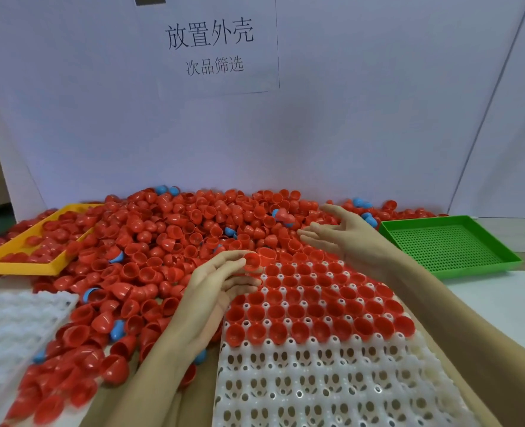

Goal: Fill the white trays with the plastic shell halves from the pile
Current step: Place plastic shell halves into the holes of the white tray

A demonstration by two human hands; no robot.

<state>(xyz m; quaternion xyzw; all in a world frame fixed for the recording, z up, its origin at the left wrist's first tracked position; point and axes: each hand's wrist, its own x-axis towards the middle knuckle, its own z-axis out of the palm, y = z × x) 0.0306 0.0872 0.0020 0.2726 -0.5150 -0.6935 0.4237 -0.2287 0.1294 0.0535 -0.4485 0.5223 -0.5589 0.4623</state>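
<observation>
The left hand [221, 285], in the centre of the frame, pinches one red shell [253, 261] between thumb and fingertips at the far left corner of the white tray [332, 380]; its other fingers lie nearly straight over the tray's edge. The right hand [344, 232], up and to the right of it, is spread with straight, relaxed fingers and holds nothing; it hovers over or rests on the near edge of the pile [178, 235], and which of the two cannot be told. Both forearms are bare and run down to the bottom of the frame.

The tray fills the lower centre and lower right. Its far rows hold red shells set open side up; its near rows show bare, perforated cups. The pile of red shells spreads across the surface [507, 303] from the left edge to right of centre, with a few blue shells [118, 329] mixed in.

A second white tray [12, 328] lies at the lower left, its right edge touching the pile. A yellow tray [24, 268] at the left holds some red shells, with the pile spilling against it. A green perforated tray [452, 241] sits at the right. Behind everything stands a white board [101, 118] carrying a paper sign [209, 44] with printed Chinese characters.
</observation>
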